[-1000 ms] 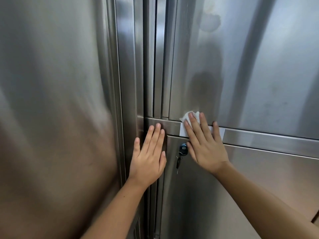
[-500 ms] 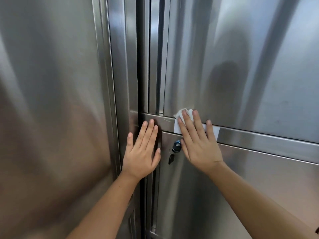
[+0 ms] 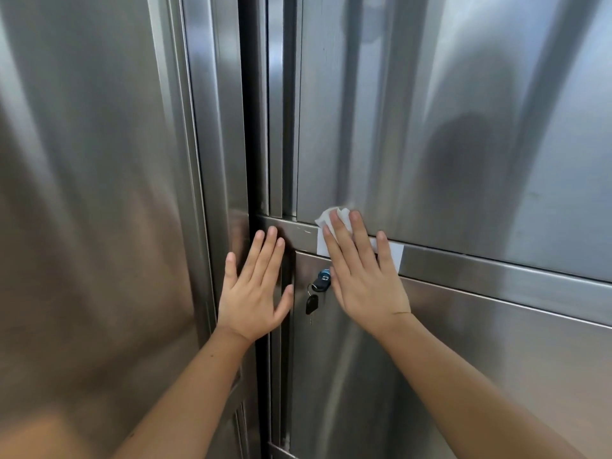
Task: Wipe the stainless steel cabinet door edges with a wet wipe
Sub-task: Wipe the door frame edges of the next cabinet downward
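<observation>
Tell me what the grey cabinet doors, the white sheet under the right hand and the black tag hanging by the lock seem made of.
Grey cabinet doors: brushed stainless steel, judging by the silvery sheen and blurred reflections. White sheet: thin, limp nonwoven wipe or paper, softly creased. Black tag: probably plastic; too small to confirm.

Likely a commercial kitchen or a similar work site rather than a home; brushed steel fills the frame: a tall panel [image 3: 82,193] at left, an upper door [image 3: 463,111] and lower door [image 3: 496,359] at right, split by a rail [image 3: 496,266]; a lock [image 3: 324,278] with a hanging key [image 3: 311,304] sits at centre.
</observation>
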Demonstrator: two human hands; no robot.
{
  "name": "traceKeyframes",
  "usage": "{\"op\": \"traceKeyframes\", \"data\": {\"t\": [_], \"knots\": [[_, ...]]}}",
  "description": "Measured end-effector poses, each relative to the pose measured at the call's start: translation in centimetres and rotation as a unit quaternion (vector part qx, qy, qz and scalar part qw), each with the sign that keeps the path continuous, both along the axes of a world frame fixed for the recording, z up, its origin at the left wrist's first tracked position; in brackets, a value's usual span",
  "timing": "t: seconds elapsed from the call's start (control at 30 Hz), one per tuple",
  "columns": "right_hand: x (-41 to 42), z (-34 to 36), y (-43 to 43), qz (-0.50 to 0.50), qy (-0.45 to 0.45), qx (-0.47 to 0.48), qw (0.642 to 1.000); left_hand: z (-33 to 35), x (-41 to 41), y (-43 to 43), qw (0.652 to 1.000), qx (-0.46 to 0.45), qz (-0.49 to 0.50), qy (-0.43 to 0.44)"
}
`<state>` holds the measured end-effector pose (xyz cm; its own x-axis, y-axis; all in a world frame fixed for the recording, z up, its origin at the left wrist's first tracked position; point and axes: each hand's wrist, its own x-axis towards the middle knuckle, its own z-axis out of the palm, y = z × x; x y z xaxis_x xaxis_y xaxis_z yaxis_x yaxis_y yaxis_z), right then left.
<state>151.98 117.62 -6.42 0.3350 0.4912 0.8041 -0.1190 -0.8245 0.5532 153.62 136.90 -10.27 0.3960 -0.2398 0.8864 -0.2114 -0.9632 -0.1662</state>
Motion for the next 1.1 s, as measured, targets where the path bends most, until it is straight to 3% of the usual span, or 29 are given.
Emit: {"op": "traceKeyframes", "data": {"t": [0.37,0.7,1.1], "knots": [[-0.1,-0.2,0.2,-0.001,-0.024,0.016,1.0,-2.5,0.2,-1.4,0.997,-0.066,0.003,-0.036],[0.6,-0.8,0.7,0.078,-0.054,0.07,0.993,-7.0,1.1,-3.3,0.984,-0.13,-0.099,-0.069],[1.3,-8.9,1.4,0.11,-0.103,0.136,0.979,-14.3,3.8,-6.0,0.957,-0.178,-0.18,-0.141]]}}
